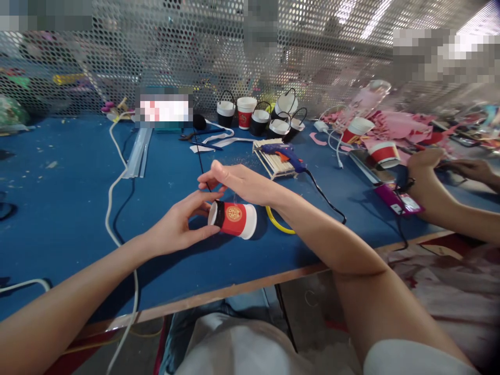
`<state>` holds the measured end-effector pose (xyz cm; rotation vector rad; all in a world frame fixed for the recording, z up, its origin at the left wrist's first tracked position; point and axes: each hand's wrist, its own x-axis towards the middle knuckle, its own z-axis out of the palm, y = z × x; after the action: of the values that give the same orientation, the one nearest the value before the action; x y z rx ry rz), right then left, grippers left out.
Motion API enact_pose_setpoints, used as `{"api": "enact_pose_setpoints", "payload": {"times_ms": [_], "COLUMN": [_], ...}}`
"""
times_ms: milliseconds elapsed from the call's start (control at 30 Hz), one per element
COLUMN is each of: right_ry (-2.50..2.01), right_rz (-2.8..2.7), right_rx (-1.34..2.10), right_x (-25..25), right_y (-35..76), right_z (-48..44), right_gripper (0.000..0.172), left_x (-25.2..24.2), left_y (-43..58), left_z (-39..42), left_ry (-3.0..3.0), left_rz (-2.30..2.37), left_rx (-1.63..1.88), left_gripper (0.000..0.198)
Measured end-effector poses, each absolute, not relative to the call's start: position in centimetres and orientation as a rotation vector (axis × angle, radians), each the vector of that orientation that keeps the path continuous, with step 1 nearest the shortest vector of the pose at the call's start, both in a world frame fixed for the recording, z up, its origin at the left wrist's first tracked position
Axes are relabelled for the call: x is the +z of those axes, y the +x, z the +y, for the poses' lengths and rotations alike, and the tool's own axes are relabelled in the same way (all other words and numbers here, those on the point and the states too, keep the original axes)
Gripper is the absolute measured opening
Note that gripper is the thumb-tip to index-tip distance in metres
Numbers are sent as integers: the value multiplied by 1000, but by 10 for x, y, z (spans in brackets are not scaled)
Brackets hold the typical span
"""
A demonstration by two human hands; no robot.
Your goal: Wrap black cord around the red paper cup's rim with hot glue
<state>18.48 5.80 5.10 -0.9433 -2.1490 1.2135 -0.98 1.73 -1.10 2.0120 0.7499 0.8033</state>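
A red and white paper cup (234, 217) with a gold emblem lies on its side just above the blue table. Black cord is wound in a band around one end of it. My left hand (189, 221) grips that banded end, thumb below and fingers above. Over the cup, my right hand (238, 182) is closed with its fingertips around the black cord (200, 156); the exact pinch is partly hidden. From there the strand runs up to a black ball of yarn (199, 122) at the back.
Several cups with black handles (260, 121) stand along the perforated metal screen (219, 57). A blue glue gun (283, 155) rests on a stick rack. A yellow ring (278, 221) lies beside my right forearm. White cable (110, 198) crosses the left side. Another person's hands (425, 161) are at right.
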Motion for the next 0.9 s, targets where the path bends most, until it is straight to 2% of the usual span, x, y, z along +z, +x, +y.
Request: {"api": "enact_pose_setpoints", "payload": {"times_ms": [133,267,333,500,667,900], "right_ry": [-1133,-1344,-1460,-1816,-2204,-2178], "right_rz": [-2167,-1908,-1755,-1765,-2015,-1876], "right_rx": [879,741,585,-53,-7,-17], "right_x": [44,52,58,57,34,15], "right_y": [194,227,251,312,328,327], "right_z": [64,69,74,98,117,123], "right_gripper": [50,23,16,23,26,32], "left_x": [-9,-7,-8,-10,-9,-9], "left_y": [-10,-10,-10,-13,-16,-19], "left_z": [18,20,21,24,26,29], "left_ry": [2013,2005,1998,2020,2083,2192], "left_rz": [814,865,894,935,998,1014], "left_rx": [818,819,819,840,856,862], "left_gripper": [49,47,48,49,49,49]}}
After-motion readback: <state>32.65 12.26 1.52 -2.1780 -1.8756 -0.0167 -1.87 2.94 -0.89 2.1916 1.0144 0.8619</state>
